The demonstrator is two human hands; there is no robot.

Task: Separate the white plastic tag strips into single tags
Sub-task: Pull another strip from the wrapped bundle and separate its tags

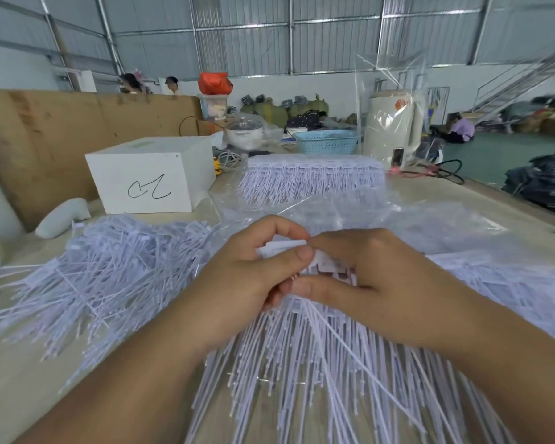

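Both hands, left hand (253, 267) and right hand (366, 277), pinch one tag strip (321, 264) over the near tabletop edge. Pulling too hard might snap a tag.

I sit in a warehouse with grey corrugated metal walls (244, 43), a green floor (500, 155) and a metal staircase (523, 81) at right.

White box (148, 177) with a black scribble at the desk's (20, 379) far left — cardboard sheet (45, 129) leaning behind it. Farther back, blue basket (326, 141), cream appliance under clear plastic (391, 129), orange bag (214, 83) — black cable (446, 174) near the right edge.
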